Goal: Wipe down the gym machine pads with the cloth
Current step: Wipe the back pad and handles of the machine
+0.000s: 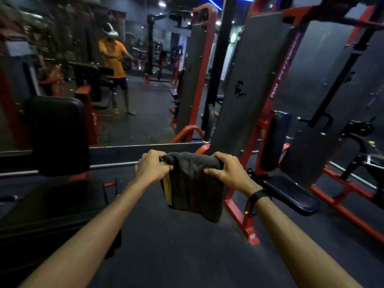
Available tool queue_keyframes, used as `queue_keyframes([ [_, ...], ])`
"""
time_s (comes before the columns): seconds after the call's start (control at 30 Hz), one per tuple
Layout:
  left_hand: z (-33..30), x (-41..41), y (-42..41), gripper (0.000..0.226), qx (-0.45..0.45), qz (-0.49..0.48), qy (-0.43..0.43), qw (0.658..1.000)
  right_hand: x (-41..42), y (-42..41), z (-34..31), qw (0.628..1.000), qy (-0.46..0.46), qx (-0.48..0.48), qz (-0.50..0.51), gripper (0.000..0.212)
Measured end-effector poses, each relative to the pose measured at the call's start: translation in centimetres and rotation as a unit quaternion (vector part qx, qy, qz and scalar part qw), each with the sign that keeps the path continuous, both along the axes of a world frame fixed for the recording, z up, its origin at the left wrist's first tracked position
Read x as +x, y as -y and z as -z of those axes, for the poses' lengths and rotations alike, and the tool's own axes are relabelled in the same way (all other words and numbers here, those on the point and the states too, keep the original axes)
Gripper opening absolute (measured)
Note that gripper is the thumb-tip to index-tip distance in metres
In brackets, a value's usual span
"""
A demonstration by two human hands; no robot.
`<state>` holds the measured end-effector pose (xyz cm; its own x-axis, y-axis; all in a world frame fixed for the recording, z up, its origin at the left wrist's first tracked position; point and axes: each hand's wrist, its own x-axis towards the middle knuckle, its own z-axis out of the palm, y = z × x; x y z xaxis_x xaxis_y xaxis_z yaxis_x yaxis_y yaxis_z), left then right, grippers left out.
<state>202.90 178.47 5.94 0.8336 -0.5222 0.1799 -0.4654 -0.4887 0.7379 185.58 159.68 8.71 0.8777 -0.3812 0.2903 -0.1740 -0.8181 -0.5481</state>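
A dark grey cloth [194, 188] with a yellow edge hangs folded in front of me, above the dark floor. My left hand [152, 167] grips its top left corner and my right hand [226, 170] grips its top right corner, both at the same height. A black back pad [57, 135] stands upright at my left, with a black seat pad [56, 201] below it. On the right, a red-framed machine has a dark blue back pad [275, 140] and a dark blue seat pad [291, 195]. The cloth touches no pad.
A wall mirror [135, 90] ahead reflects a person in an orange shirt. Red machine frames [239, 204] and grey weight-stack covers [245, 86] fill the right side. Dark rubber floor [176, 246] runs between the two machines.
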Motion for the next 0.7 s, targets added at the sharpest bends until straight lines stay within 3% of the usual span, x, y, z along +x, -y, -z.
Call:
queue_keyframes([
  [0.13,-0.6,2.4,0.5,0.022,-0.016,-0.068,-0.014,0.997,4.4,1.5,-0.1,0.998,0.028,0.001,-0.06,0.028],
  [0.27,-0.9,5.6,1.9,0.02,-0.117,-0.108,-0.09,0.983,8.8,4.5,-0.5,0.99,0.057,-0.008,-0.125,0.02],
  [0.57,-1.8,6.8,7.9,0.026,-0.285,-0.123,-0.163,0.936,14.7,11.3,-1.0,0.976,0.1,0.005,-0.192,0.022],
  [0.7,-1.9,7.5,9.9,0.021,-0.31,-0.133,-0.144,0.93,16.9,13.5,-0.7,0.972,0.122,-0.006,-0.199,0.024],
])
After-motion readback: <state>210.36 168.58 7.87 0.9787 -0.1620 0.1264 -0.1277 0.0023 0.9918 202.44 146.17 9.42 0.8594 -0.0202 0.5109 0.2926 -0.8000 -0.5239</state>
